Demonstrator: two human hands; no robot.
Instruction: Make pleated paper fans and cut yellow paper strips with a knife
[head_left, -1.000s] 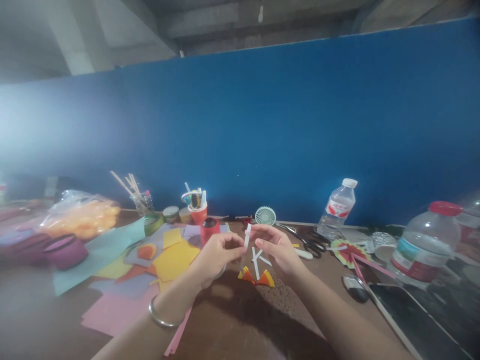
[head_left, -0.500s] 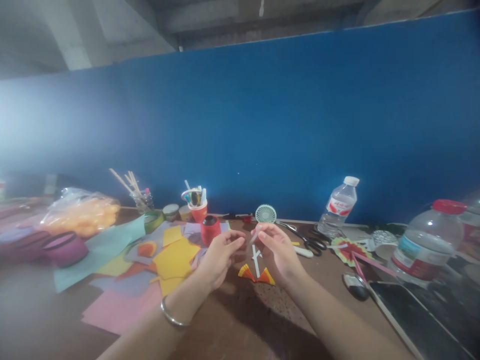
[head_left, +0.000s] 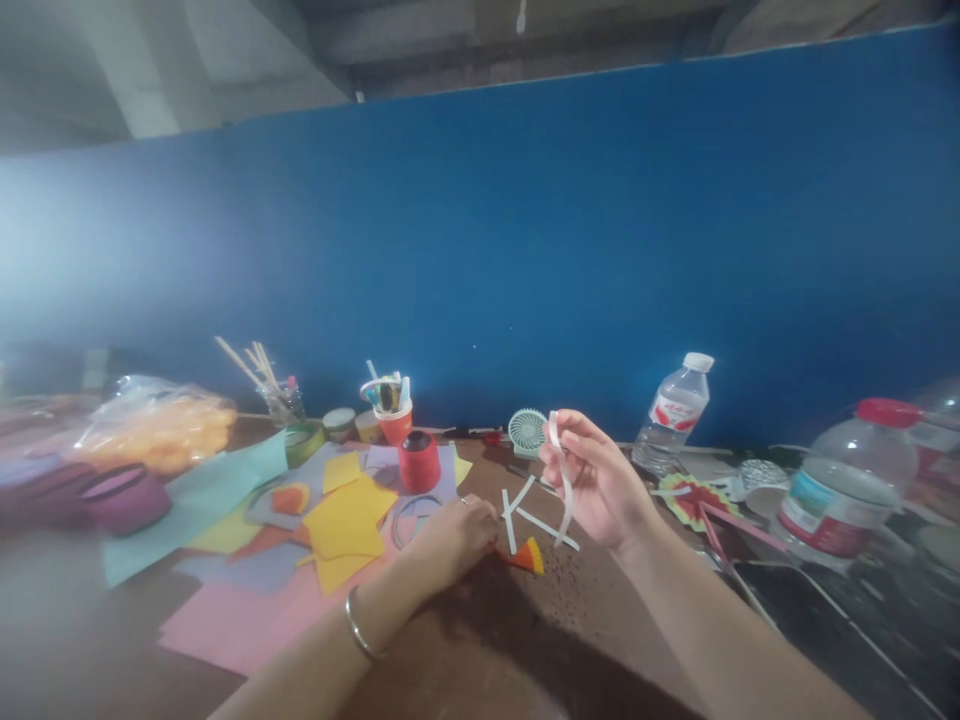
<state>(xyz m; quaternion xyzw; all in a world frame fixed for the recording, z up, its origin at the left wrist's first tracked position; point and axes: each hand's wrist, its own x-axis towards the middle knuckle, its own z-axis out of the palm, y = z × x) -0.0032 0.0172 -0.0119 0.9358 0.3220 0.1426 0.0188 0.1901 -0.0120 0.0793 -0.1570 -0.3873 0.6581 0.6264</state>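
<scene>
My right hand (head_left: 600,485) is raised above the brown table (head_left: 480,650), fingers pinched on a thin white paper strip (head_left: 564,490) that curls down from it. My left hand (head_left: 454,540) rests low on the table with its fingers curled, pressing on or gripping a small orange-and-yellow folded paper piece (head_left: 529,556) whose left half it hides. Two loose white strips (head_left: 525,510) lie crossed on the table between my hands. A bangle sits on my left wrist.
Coloured paper sheets (head_left: 300,540) spread at left, with a red cup (head_left: 418,463), a pen cup (head_left: 391,410), sticks in a jar, a small fan (head_left: 527,432) and tape rolls behind. Two water bottles (head_left: 671,413) (head_left: 847,490), a paper pinwheel (head_left: 697,500) and a dark tablet (head_left: 847,640) lie right.
My hands parted. The left dropped onto the folded paper piece on the table. The right rose to the right with the white strip, which now hangs curled.
</scene>
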